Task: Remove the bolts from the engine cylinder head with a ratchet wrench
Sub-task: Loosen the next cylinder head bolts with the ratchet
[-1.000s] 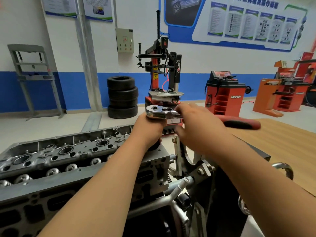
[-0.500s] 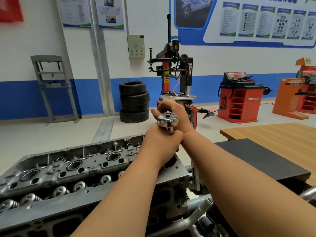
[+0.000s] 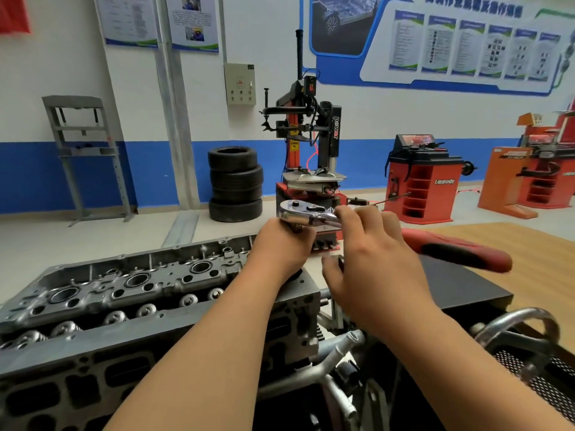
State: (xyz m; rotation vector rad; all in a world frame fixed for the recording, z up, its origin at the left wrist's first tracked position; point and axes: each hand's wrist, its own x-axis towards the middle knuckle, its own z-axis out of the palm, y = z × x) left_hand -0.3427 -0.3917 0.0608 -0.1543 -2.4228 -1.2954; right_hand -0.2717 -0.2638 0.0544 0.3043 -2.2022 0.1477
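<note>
The grey engine cylinder head (image 3: 130,287) lies across the lower left, with round bores and valve springs on top. A chrome ratchet wrench (image 3: 306,213) stands over its right end; the red and black handle (image 3: 460,253) sticks out to the right. My left hand (image 3: 284,244) is closed around the extension just under the ratchet's head. My right hand (image 3: 370,253) wraps the wrench shaft between head and handle. The socket and the bolt are hidden under my left hand.
A black mat (image 3: 466,287) on a wooden table (image 3: 529,250) sits right of the engine. A metal handwheel (image 3: 522,334) and stand tubes (image 3: 336,349) lie low right. A tyre stack (image 3: 235,185), tyre changer (image 3: 311,141) and red balancers (image 3: 426,178) stand behind.
The wrench handle has swung from pointing away from me, half a second ago, back out to the right. My left hand stays under the ratchet head. The view has shifted left.
</note>
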